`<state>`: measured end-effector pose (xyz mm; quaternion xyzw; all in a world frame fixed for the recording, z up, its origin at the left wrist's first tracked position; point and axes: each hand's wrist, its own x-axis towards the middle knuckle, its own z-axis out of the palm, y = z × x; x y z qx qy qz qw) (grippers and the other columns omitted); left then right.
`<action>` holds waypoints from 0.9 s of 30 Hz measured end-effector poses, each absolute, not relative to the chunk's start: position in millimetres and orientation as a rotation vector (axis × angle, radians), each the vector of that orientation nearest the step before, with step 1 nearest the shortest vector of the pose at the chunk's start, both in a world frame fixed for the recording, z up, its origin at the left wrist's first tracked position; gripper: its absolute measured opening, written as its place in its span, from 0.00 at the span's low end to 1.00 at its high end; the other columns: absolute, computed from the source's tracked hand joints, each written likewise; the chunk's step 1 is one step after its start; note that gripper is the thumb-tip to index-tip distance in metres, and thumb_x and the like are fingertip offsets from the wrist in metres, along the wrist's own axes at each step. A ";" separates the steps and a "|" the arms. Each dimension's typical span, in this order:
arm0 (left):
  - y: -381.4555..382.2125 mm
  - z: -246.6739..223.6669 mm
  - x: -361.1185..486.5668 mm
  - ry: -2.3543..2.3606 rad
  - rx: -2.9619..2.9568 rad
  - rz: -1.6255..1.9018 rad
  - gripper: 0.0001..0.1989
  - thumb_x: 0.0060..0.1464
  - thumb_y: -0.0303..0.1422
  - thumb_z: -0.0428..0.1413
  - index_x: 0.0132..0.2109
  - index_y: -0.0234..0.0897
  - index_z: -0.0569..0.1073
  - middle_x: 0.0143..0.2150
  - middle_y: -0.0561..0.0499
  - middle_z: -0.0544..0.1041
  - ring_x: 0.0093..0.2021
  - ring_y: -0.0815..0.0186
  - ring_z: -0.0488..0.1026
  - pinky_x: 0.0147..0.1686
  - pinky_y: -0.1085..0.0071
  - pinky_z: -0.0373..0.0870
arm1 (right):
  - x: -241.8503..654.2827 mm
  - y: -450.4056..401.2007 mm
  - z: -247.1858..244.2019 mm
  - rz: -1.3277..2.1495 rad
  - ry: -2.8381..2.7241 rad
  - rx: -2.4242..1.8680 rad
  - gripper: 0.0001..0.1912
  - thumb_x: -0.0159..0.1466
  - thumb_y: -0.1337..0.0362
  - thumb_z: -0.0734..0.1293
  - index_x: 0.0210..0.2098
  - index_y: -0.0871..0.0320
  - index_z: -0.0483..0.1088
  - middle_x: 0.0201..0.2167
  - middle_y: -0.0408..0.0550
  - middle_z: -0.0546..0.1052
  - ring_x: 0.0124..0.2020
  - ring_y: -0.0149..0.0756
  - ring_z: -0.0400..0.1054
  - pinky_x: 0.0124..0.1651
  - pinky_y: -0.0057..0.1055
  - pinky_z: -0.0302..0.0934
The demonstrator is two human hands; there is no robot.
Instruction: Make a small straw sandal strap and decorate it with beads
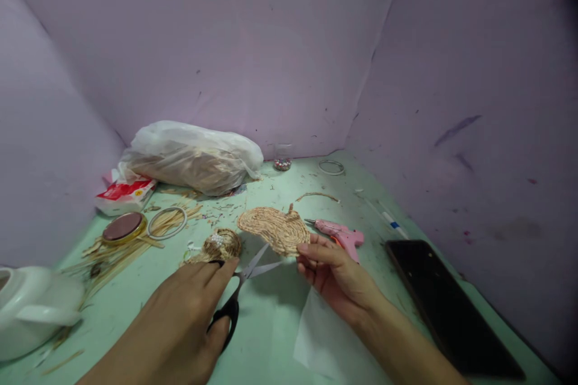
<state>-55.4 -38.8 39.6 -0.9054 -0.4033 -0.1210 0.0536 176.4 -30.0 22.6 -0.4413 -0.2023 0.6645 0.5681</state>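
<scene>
Purple walls [280, 42] around a pale green table [266, 343]; scraps on top, mostly left half and far side.

Key relation: woven straw piece [271, 225] is held up over mid-table, just beyond the scissors [262, 269] and between the two hands, ahead of both. Long axis runs roughly left-right, right end lower and nearer the near edge. Short stub sticks up from its far rim, right of middle. Right hand is the nearer one, touching it. Scissor tips point right and away, close by the piece's near rim; can't tell if they touch.

Left hand [180, 307]: thumb at the lower black loop, fingers curled at the upper one, blades spread in a V. Right hand [338, 277]: thumb on top, fingers under, pinching the straw piece at its right end, near rim.

Around: small beaded straw piece [230, 243] just beyond left hand. Pink glue gun [341, 232] beyond right hand, nozzle to the left. Dark phone [451, 307] along right edge, pen [394, 225] just past its far end. White sheet [325, 337] partly under right forearm. White jug [49, 301] at near left corner, loose straw [112, 264] beyond it. Plastic bag [194, 156] at far edge, left side.
</scene>
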 end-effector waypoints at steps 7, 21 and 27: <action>-48.0 41.1 -42.0 -1.437 -2.843 -0.223 0.29 0.47 0.26 0.49 0.59 0.36 0.62 0.51 0.40 0.73 0.49 0.53 0.69 0.48 0.56 0.68 | 166.3 -37.5 22.6 1.710 -0.400 -0.995 0.20 0.38 0.69 0.77 0.27 0.60 0.65 0.19 0.38 0.73 0.19 0.22 0.65 0.25 0.21 0.65; -50.1 45.7 -35.0 -1.492 -3.035 -0.029 0.28 0.46 0.27 0.48 0.57 0.29 0.63 0.45 0.36 0.75 0.40 0.53 0.74 0.40 0.58 0.71 | 157.6 -44.8 23.4 1.722 -0.406 -1.002 0.21 0.37 0.70 0.77 0.26 0.60 0.65 0.20 0.40 0.74 0.20 0.23 0.64 0.26 0.22 0.65; -48.6 34.9 -37.3 -1.444 -3.074 -0.250 0.24 0.45 0.24 0.47 0.52 0.36 0.65 0.37 0.44 0.77 0.34 0.59 0.74 0.36 0.65 0.69 | 160.1 -41.4 23.1 1.705 -0.408 -1.027 0.20 0.38 0.69 0.77 0.27 0.61 0.66 0.20 0.40 0.74 0.20 0.23 0.64 0.25 0.22 0.64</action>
